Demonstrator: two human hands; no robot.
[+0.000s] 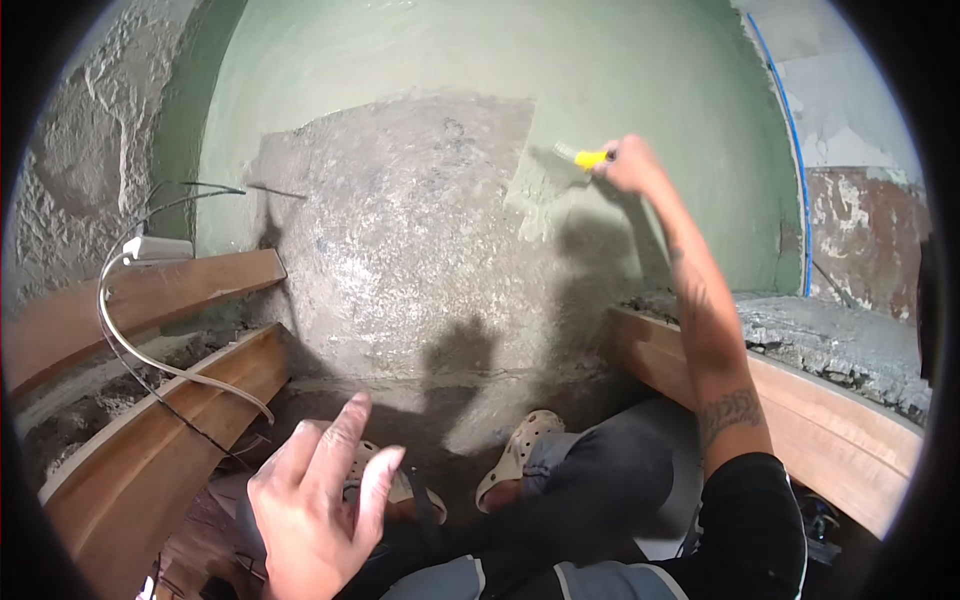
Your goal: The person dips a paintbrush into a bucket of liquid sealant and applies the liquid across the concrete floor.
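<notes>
In my right hand [630, 165] is a brush with a yellow handle [590, 159]; its pale head points left over the green coating [420, 40], by the border of a bare, mottled grey patch [380, 220]. Whether the bristles touch the surface I cannot tell. The fingers are closed round the handle, and the arm's shadow falls to its left. My left hand [325, 485] is raised at the lower left, fingers apart and slightly bent, holding nothing.
Wooden frame boards [170, 420] [830, 400] line both sides, beside rough concrete ledges. Loose cables and a white box [160, 250] sit at the left. A blue pipe [800, 180] runs down the right. My feet, in beige clogs [530, 430], are below.
</notes>
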